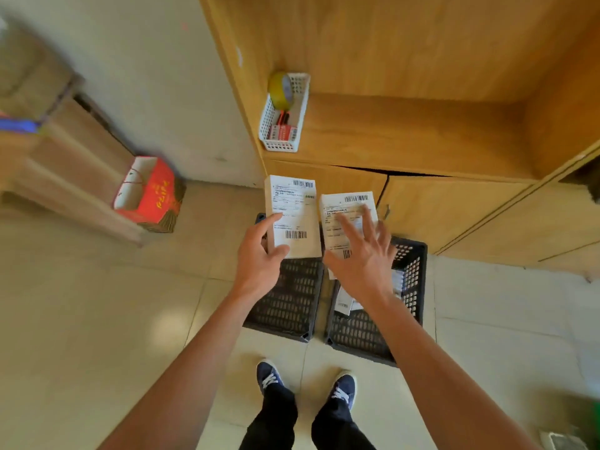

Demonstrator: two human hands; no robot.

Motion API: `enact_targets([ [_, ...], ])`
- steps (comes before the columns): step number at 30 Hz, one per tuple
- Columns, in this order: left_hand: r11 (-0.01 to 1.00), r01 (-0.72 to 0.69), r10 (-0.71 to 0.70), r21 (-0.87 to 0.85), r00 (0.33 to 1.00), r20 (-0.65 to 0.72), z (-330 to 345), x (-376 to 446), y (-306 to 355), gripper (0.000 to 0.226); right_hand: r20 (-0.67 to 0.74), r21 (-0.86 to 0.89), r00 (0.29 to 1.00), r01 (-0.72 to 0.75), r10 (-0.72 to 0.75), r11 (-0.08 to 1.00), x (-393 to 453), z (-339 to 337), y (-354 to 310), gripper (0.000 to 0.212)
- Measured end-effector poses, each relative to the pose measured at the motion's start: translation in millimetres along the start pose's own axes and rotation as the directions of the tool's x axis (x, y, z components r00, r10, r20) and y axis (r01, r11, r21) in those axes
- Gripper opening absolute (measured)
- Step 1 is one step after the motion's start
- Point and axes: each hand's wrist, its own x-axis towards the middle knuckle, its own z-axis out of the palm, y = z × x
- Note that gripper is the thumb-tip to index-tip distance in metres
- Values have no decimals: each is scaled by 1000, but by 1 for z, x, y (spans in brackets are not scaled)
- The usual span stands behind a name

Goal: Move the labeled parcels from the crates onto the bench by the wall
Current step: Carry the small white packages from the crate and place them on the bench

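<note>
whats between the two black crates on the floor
In the head view, only a narrow strip of bare floor tile separates the left crate from the right crate; farther up, the held parcels hide the gap.
</note>
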Motion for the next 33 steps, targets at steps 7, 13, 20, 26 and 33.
enact_targets([
  [7, 990, 4, -38, -144, 971, -235, -126, -26, -3, 69, 71, -92, 956, 291, -285, 952, 10, 12, -144, 75],
  [13, 990, -16, -46, -139, 901, -431, -266, -51, -45, 65, 141, -70, 888, 449, -437, 891, 3, 60, -288, 79],
  [20, 983, -20, -91, -184, 815, -573, -434, -87, -104, 64, 176, -35, 818, 561, -548, 827, -23, 124, -457, 78],
  [26, 979, -58, -87, -193, 741, -666, -536, -105, -135, 66, 233, 2, 784, 591, -575, 807, -37, 164, -552, 78],
  [33, 974, -65, -108, -219, 712, -693, -608, -78, -159, 65, 253, 1, 771, 604, -584, 797, -11, 213, -627, 78],
])
